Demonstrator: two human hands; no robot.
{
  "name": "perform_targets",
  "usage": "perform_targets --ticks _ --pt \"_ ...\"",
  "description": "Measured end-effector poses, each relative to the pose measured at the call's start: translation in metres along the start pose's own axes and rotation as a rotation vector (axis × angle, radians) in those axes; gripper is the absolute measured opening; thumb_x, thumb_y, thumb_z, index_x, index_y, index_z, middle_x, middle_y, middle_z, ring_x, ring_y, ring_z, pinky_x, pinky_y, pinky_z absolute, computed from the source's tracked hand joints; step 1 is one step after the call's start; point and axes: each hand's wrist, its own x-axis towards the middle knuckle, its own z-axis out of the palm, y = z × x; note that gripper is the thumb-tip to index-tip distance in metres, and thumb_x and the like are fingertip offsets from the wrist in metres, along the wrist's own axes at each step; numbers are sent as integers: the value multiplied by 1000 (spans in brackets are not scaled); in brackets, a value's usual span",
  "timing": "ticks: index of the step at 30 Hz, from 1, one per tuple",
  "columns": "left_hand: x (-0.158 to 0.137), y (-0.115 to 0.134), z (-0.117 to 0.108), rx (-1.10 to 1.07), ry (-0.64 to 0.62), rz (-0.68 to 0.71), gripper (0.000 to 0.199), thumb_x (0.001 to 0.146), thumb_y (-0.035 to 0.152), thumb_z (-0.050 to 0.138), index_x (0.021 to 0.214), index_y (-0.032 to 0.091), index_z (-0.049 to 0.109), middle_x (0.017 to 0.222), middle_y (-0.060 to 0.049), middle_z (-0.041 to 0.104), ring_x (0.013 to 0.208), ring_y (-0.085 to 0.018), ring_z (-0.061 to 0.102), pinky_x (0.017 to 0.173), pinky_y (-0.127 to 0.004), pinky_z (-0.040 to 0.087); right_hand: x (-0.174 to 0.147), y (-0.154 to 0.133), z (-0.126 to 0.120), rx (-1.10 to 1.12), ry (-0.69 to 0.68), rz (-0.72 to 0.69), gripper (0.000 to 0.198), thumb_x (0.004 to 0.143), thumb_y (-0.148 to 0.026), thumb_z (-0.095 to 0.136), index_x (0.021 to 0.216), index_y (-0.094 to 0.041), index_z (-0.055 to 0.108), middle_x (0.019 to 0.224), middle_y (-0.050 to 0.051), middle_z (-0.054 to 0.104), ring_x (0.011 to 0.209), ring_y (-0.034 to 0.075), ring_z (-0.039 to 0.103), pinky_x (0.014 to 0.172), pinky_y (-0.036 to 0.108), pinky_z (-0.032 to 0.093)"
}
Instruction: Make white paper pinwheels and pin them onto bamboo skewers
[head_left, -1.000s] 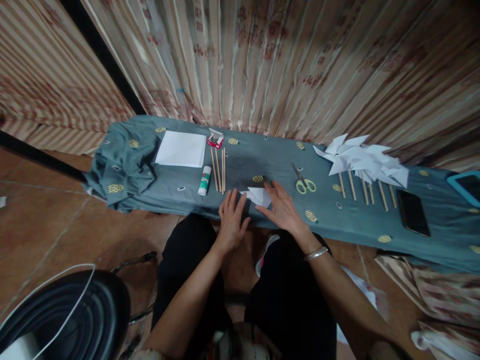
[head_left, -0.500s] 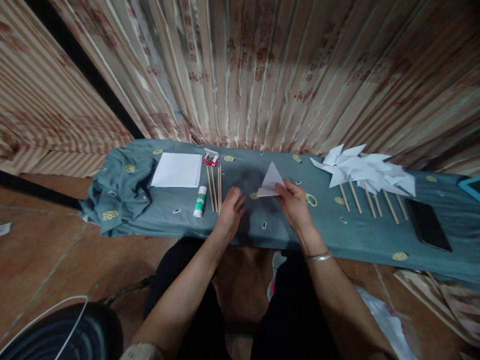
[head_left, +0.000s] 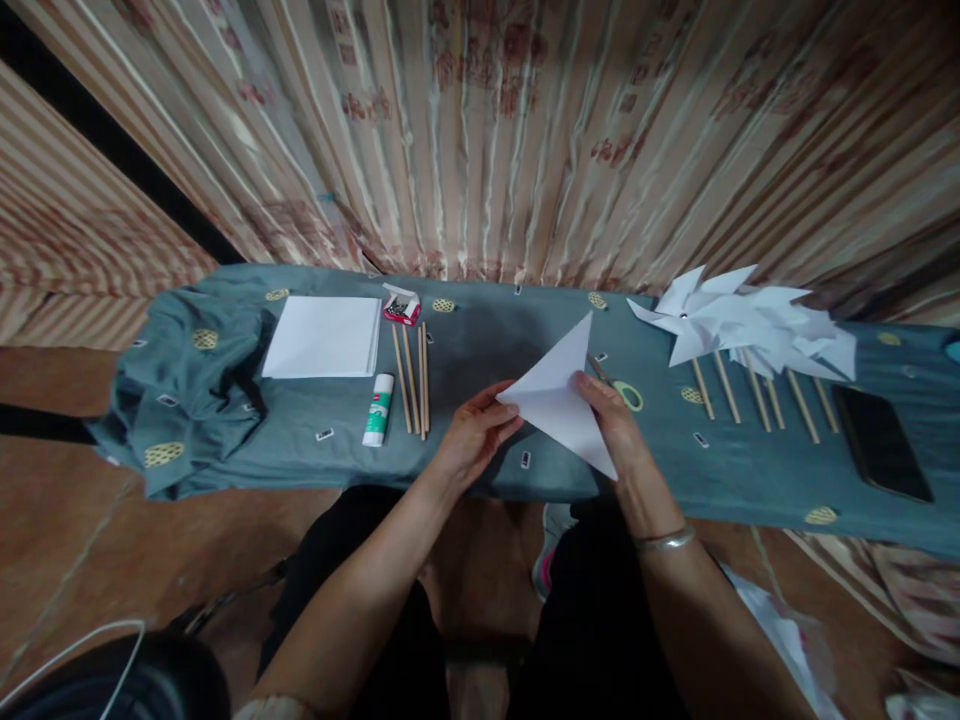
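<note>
A creased white sheet of paper (head_left: 559,395) is held up between both hands above the table's front half, partly opened from its fold. My left hand (head_left: 480,430) pinches its left corner between thumb and fingers. On the right side, my right hand (head_left: 609,415) grips the paper with the thumb on top; its other fingers are hidden behind. Just beyond the right hand lie scissors (head_left: 628,396) with yellow-green handles. To the left of my left hand are several thin wooden sticks (head_left: 411,380) and a white and green glue stick (head_left: 378,410).
A stack of white paper (head_left: 324,337) lies at the left beside a small red box of pins (head_left: 401,305). Several white paper pinwheels (head_left: 757,325) on sticks overlap at the right, near a black phone (head_left: 882,443). A grey-green cloth (head_left: 480,340) covers the table; a striped curtain hangs behind.
The folded paper triangle has been partly opened into a larger shape. My left hand has come right and taken its left corner. The view has shifted slightly.
</note>
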Motion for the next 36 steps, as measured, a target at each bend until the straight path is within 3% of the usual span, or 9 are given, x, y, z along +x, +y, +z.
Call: perform_targets --ticks 7,11,16,22,25,30,33,36 --pt "-2 6 1 12 -24 30 25 65 2 74 87 14 75 83 0 73 75 -9 67 85 -26 56 13 6 -2 -13 76 30 37 58 -43 85 85 -22 71 69 -1 74 57 19 67 55 33 56" --pt "-4 9 -1 8 -50 23 25 61 3 76 83 14 76 81 -1 74 75 -11 68 79 -25 57 17 6 -2 -101 147 -51 41 49 -47 88 77 -22 72 61 -4 70 49 13 58 47 27 48" --pt "-5 8 -5 74 -47 39 30 58 10 80 87 14 76 87 -4 75 78 -14 68 76 -29 58 22 11 -4 -235 200 -152 38 50 -50 87 66 -20 69 54 -5 64 45 9 50 43 23 39" --pt "-1 1 -6 243 79 178 31 50 28 85 75 14 74 77 -3 72 66 -13 63 57 -23 54 14 14 1 -724 248 -340 36 72 -51 71 85 -18 74 83 7 76 69 21 68 67 35 54" --pt "-1 2 -6 290 92 220 31 49 32 85 72 15 72 72 -2 70 61 -11 60 54 -22 52 4 10 4 -965 142 -402 46 85 -55 56 104 -17 74 101 12 76 89 28 71 84 42 54" --pt "-1 7 -7 327 101 264 27 52 32 83 68 15 70 67 1 66 59 -10 58 55 -21 50 -8 12 4 -1081 -211 -426 77 83 -67 54 140 -16 52 140 15 57 129 34 54 106 48 44" --pt "0 8 -9 334 112 275 29 51 33 84 67 15 69 65 2 65 57 -9 57 54 -21 48 -9 16 2 -1094 -239 -467 79 80 -63 61 142 -15 48 148 15 49 135 34 47 111 47 40" --pt "1 9 -11 351 118 276 31 51 37 85 68 15 70 64 2 66 57 -9 57 52 -20 47 -5 19 -3 -987 -127 -502 55 88 -52 56 128 -15 62 135 14 61 126 31 56 107 46 43"
